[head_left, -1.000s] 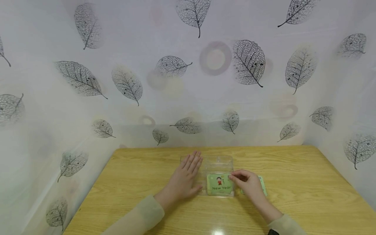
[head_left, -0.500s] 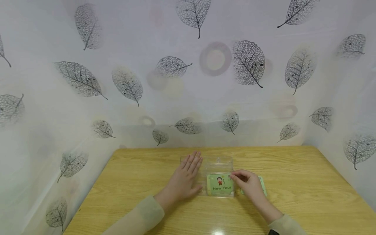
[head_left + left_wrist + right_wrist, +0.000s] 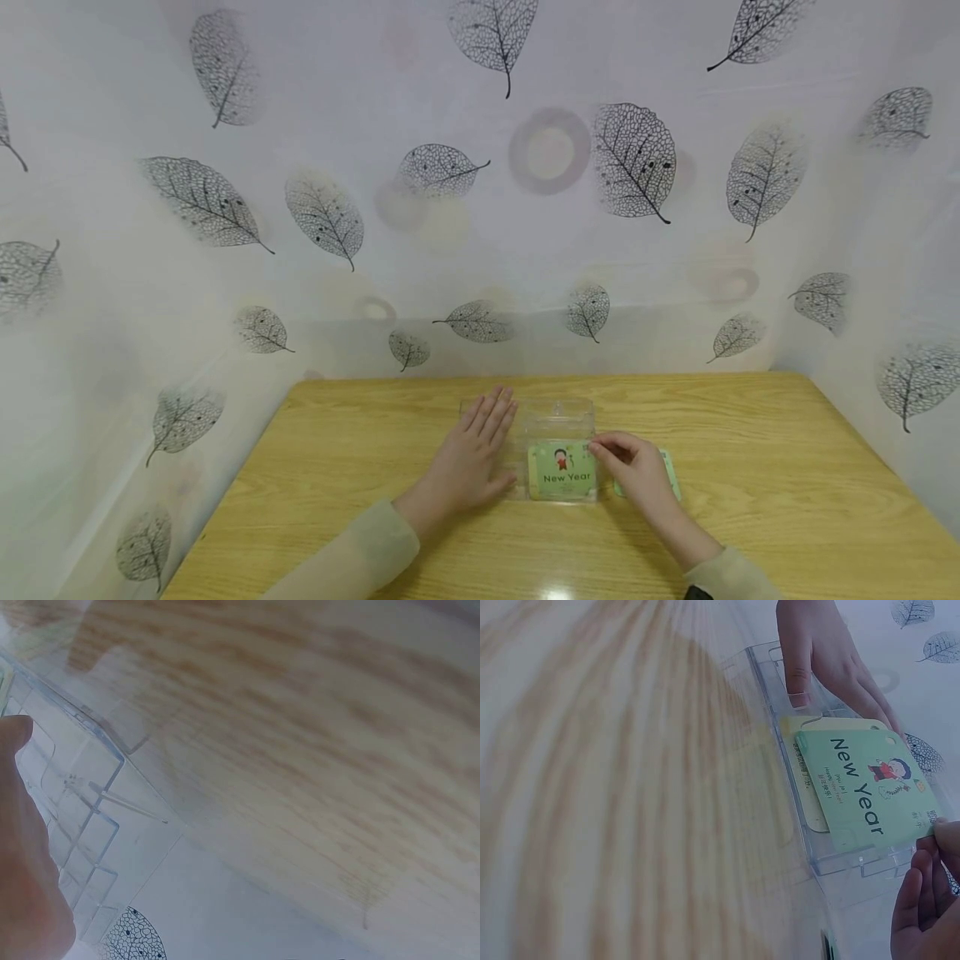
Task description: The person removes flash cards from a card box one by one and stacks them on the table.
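Note:
A green flash card printed "New Year" (image 3: 564, 477) lies tilted in the right part of a clear plastic box (image 3: 558, 410) in the head view. By its upper right corner, my right hand (image 3: 641, 475) pinches that card between thumb and fingers. My left hand (image 3: 471, 458) rests with straight fingers on the clear plastic at the left. In the right wrist view, a pale yellow card (image 3: 808, 793) shows beneath the green card (image 3: 866, 787) inside the box. Clear compartments of the box (image 3: 82, 796) appear beside the left hand in the left wrist view.
Another green card or small stack (image 3: 670, 473) lies on the table right of the box, partly covered by my right hand. The wooden table (image 3: 360, 442) ends at a leaf-patterned cloth (image 3: 480, 250) behind and along both sides.
The pinched card has shifted slightly up and to the right, its upper edge rising a little with my right fingers. My left hand has stayed put.

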Tool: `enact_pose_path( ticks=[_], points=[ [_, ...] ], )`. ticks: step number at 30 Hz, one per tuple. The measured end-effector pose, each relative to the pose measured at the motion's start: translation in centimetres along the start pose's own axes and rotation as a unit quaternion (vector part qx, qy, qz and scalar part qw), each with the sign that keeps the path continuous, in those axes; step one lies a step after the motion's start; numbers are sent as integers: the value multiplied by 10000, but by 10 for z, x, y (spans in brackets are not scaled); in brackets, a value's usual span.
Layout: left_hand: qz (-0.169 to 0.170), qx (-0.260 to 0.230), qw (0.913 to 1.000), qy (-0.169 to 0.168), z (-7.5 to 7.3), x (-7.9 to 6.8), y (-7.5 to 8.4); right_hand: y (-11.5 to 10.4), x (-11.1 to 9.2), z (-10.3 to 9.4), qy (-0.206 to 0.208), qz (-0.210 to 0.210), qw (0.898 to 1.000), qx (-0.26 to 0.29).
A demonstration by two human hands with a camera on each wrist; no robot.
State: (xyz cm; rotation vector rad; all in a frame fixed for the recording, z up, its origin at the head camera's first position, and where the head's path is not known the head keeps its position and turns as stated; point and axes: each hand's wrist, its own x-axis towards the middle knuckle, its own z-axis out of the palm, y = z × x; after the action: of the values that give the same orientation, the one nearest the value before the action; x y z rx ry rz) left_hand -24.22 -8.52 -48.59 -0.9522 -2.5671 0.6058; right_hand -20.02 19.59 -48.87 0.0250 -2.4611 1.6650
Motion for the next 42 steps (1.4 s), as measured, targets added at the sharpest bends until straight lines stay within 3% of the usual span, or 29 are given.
enact_pose_path(
  ticks=[28, 42],
  points=[
    [15, -48, 10000, -26, -2, 0, -1, -6, -1, 1, 88, 198, 9997, 62],
    [10, -87, 9999, -66, -1, 1, -1, -7, 0, 1, 126, 20, 9999, 85]
  ],
)
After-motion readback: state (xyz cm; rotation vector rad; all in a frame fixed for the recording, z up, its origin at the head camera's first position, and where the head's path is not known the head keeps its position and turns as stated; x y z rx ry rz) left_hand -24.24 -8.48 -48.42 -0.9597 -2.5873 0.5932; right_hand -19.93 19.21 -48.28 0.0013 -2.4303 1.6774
